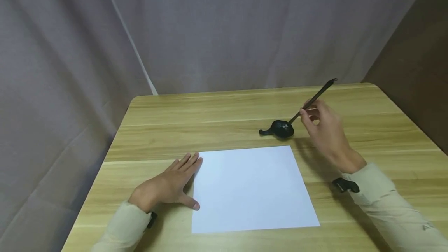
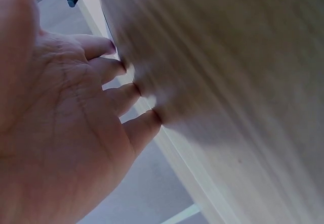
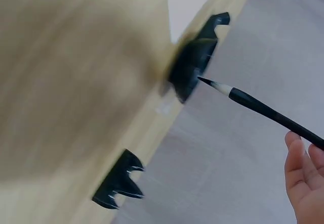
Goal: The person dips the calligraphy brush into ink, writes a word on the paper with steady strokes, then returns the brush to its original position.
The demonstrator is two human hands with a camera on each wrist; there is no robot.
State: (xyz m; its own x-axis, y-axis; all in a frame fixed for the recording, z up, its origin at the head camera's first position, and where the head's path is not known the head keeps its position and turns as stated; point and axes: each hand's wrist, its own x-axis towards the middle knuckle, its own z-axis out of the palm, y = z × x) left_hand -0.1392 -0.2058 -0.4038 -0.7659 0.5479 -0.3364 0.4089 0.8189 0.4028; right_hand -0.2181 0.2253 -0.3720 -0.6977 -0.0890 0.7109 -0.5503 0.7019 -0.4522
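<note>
My right hand pinches a calligraphy brush by its dark handle, between thumb and fingertips. The brush slants down to the left, and its dark-tipped bristles meet a shiny black ink dish with a curved spout-like end. In the right wrist view the brush tip overlaps the side of that dish; whether it dips inside I cannot tell. A blank white sheet of paper lies flat in front of the dish. My left hand rests palm down, fingers extended, with fingertips and thumb at the sheet's left edge.
A black notched piece like a brush rest stands on the table in the right wrist view; in the head view it does not show. The wooden table ends at grey curtains behind. A brown surface borders the right side.
</note>
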